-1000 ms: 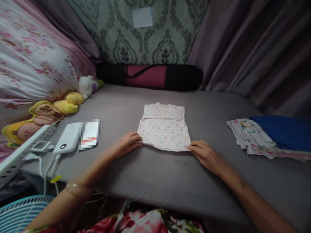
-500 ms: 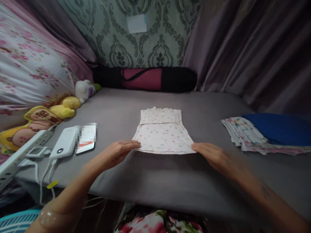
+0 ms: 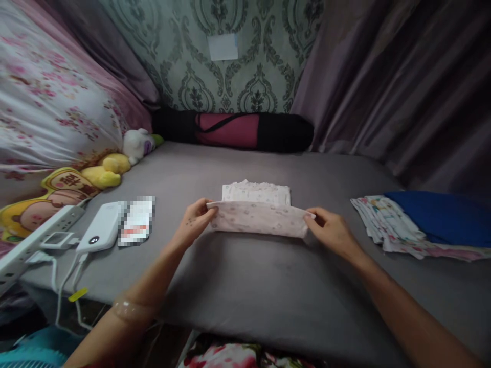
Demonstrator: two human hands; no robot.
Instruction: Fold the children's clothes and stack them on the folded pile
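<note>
A pale pink-white printed garment lies on the grey sheet in front of me, its near part lifted and turned up over the middle. Beyond the raised edge, its far part lies folded flat with a ruffled rim. My left hand pinches the left corner of the turned-up edge between thumb and fingers. At the opposite corner, my right hand grips the same edge, thumb on the near side. The exact kind of garment is hard to tell in its folded shape.
Right of me are folded printed cloths and a blue cloth. To the left lie a white power bank, a phone with a blurred screen, a power strip and plush toys. A black-and-maroon bag lies along the wall.
Both hands have raised the garment's near edge and carried it away from me, folding it up. Its underside now faces me. The view has shifted slightly.
</note>
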